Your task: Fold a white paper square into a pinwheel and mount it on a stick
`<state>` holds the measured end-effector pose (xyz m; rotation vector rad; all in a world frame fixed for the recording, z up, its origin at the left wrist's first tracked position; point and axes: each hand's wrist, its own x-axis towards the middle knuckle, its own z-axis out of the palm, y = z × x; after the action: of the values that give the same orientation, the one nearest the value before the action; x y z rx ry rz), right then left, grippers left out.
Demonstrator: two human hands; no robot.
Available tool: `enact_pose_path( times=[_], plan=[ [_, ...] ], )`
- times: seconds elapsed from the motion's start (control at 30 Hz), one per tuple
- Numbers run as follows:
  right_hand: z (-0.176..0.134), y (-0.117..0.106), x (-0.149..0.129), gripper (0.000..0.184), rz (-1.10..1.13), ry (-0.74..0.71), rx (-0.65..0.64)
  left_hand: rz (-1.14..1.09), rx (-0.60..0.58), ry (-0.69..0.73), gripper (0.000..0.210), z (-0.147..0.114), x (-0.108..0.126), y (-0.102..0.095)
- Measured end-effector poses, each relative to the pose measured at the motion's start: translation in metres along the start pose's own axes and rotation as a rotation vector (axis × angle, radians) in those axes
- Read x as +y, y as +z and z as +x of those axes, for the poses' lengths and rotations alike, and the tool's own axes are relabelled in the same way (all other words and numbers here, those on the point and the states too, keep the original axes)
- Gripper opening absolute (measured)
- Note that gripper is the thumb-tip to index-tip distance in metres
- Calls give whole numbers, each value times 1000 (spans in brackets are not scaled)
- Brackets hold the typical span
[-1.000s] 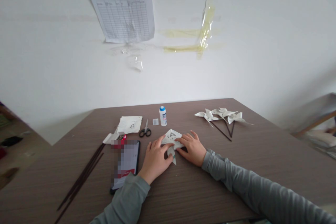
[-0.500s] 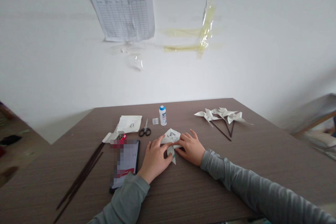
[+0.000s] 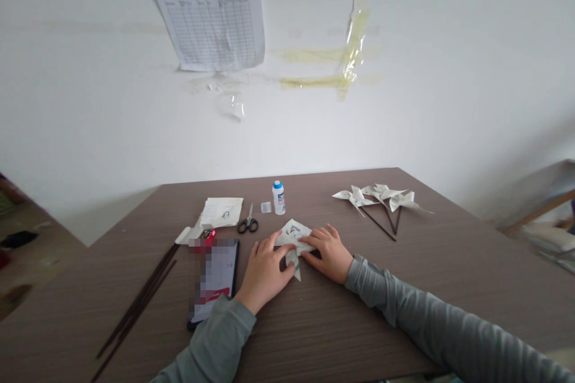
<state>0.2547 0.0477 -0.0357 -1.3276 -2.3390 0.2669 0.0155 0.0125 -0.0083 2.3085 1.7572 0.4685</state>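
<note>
A piece of printed paper (image 3: 293,231), cut and partly folded with pointed flaps, lies on the table between my hands. My left hand (image 3: 266,268) holds it from the left, index finger near its centre and thumb by the lower flap. From the right, my right hand (image 3: 330,256) presses its fingertips and thumb on the paper's right flap. What lies under the fingertips is hidden. Just beyond the paper stand a white glue bottle (image 3: 279,198) with a blue cap and black-handled scissors (image 3: 248,225).
Three paper pinwheels (image 3: 381,194) on dark sticks lie at the back right. On the left are a stack of paper sheets (image 3: 221,213), a red box (image 3: 207,240), a phone (image 3: 216,281) and several dark sticks (image 3: 137,305). The wall (image 3: 305,137) rises behind the table.
My right hand has shifted slightly to the right, and the right flap of the paper now lies flatter and shows more. My left hand stays in place.
</note>
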Motion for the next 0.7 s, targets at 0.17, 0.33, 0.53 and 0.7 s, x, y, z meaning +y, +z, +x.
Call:
enact_pose_path(
  times=[0.17,0.33,0.53,0.7],
  plan=[
    [1,-2,-5,31,-66,-12,-28,-3,23,14,46,0,-1,1],
    [2,-1,-6,29,-84,-12,-2,-1,-5,-1,47,1,2,-3],
    [1,6,5,28,-5,-1,32,8,-25,-12,47,0,4,-5],
    [2,7,8,34,20,23,38,-1,4,-4,49,0,0,-2]
  ],
)
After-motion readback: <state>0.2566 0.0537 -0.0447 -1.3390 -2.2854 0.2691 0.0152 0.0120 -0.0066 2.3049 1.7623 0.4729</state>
